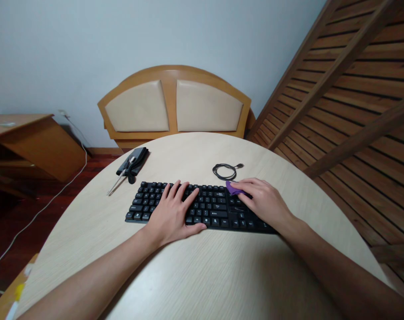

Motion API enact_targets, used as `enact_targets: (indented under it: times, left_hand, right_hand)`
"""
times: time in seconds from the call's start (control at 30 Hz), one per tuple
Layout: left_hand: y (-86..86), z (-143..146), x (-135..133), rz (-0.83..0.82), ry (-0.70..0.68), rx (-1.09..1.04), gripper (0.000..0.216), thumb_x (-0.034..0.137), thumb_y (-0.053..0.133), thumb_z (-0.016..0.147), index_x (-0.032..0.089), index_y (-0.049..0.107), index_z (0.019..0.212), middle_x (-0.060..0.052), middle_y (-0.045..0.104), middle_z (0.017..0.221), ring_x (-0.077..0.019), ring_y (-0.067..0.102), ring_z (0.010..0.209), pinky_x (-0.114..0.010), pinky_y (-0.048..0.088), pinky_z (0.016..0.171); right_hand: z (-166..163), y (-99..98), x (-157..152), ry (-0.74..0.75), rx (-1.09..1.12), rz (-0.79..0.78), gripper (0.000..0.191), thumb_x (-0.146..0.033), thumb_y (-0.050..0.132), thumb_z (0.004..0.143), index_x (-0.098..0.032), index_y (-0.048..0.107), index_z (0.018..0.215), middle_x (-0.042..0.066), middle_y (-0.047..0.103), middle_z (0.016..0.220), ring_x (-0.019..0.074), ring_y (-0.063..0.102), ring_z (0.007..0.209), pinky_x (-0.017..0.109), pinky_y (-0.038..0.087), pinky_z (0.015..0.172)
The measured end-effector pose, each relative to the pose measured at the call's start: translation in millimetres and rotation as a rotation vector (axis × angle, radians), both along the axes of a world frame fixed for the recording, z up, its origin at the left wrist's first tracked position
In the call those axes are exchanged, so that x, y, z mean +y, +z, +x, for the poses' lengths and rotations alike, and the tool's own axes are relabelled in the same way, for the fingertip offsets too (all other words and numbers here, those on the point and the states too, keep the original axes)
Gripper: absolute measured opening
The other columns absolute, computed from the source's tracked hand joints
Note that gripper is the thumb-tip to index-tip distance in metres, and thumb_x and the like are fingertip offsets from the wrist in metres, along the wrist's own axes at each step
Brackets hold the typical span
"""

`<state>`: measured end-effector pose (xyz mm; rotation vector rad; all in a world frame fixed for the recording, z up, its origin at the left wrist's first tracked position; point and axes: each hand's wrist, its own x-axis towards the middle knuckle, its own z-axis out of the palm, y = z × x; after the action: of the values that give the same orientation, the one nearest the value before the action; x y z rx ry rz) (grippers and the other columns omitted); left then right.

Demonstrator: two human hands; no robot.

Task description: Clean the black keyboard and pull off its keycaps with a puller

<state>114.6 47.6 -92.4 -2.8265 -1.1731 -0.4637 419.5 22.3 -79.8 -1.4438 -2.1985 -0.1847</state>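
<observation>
A black keyboard lies on the pale round table, its keys facing up. Across its left and middle keys rests my left hand, fingers spread, the thumb along the front edge. My right hand is over the keyboard's right end and pinches a purple cloth against the upper keys there. Part of the number pad is hidden under that hand. Just behind the keyboard, near the cloth, is a coiled black cable.
At the table's back left lie a dark folded pouch and a thin light-coloured brush-like tool. A wooden headboard stands behind the table. To the right leans a slatted wooden panel; a desk is at left.
</observation>
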Motion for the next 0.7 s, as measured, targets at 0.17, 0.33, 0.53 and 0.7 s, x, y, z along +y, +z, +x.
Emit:
enact_targets:
  times: [0.17,0.33,0.53,0.7]
  left_hand:
    - [-1.4,1,-1,0.0,0.006,-0.002,0.095,0.084,0.051,0.082,0.02,0.044,0.153,-0.019,0.042,0.154,-0.0471,0.035,0.144,-0.067,0.026,0.117]
    - [-0.6,1,0,-0.002,0.002,0.003,0.097,0.085,0.049,0.081,0.021,0.044,0.153,-0.02,0.043,0.154,-0.0461,0.035,0.144,-0.067,0.027,0.117]
    - [-0.2,0,0,-0.015,0.007,0.004,0.098,0.086,0.05,0.08,0.02,0.045,0.153,-0.02,0.043,0.153,-0.0467,0.035,0.144,-0.067,0.028,0.117]
    - [0.6,1,0,-0.024,0.012,0.012,0.099,0.087,0.05,0.08,0.02,0.045,0.153,-0.021,0.043,0.154,-0.0472,0.035,0.144,-0.068,0.027,0.117]
  right_hand:
    - [-2,0.5,0,0.059,-0.017,-0.049,0.03,-0.014,0.058,0.095,-0.022,0.075,0.118,0.008,0.075,0.117,0.0227,0.07,0.108,0.041,0.058,0.095]
    - [0,7.3,-2,0.125,-0.083,-0.049,0.029,-0.013,0.063,0.09,-0.021,0.077,0.115,0.007,0.077,0.111,0.0238,0.07,0.107,0.04,0.059,0.092]
    - [0,15.1,-7,0.209,-0.099,-0.074,0.029,-0.014,0.068,0.085,-0.023,0.079,0.11,0.006,0.077,0.105,0.0219,0.072,0.096,0.037,0.058,0.087]
    - [3,22.5,-10,0.336,-0.116,-0.101,0.026,-0.016,0.065,0.088,-0.022,0.079,0.109,0.005,0.078,0.099,0.0192,0.071,0.09,0.032,0.056,0.081]
